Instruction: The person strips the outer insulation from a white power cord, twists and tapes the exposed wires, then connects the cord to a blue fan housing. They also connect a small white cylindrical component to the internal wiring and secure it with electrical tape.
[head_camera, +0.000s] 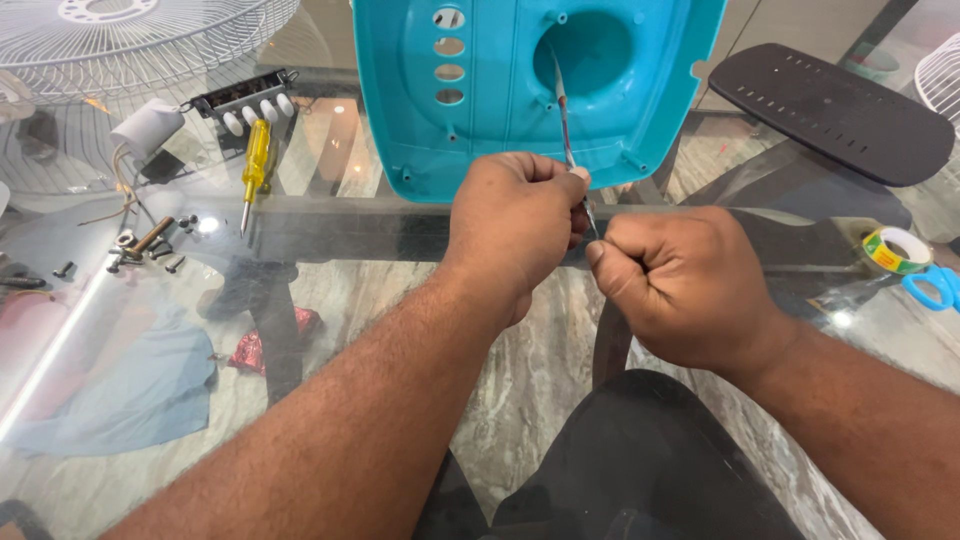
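Over the middle of the glass table (420, 235), both fists are pinching a thin wire (565, 125) coming out of the teal plastic housing (500, 90) at the far edge: left hand (515, 225) and right hand (685, 285) closed tight on it. Yellow screwdriver (255, 165) sits off left.

thin wires (565, 120) taut from teal housing (500, 110), pinched at lower end

Turquoise housing (500, 120), yellow-handled screwdriver (256, 160), white fan grille (130, 40), blue scissors (935, 285)
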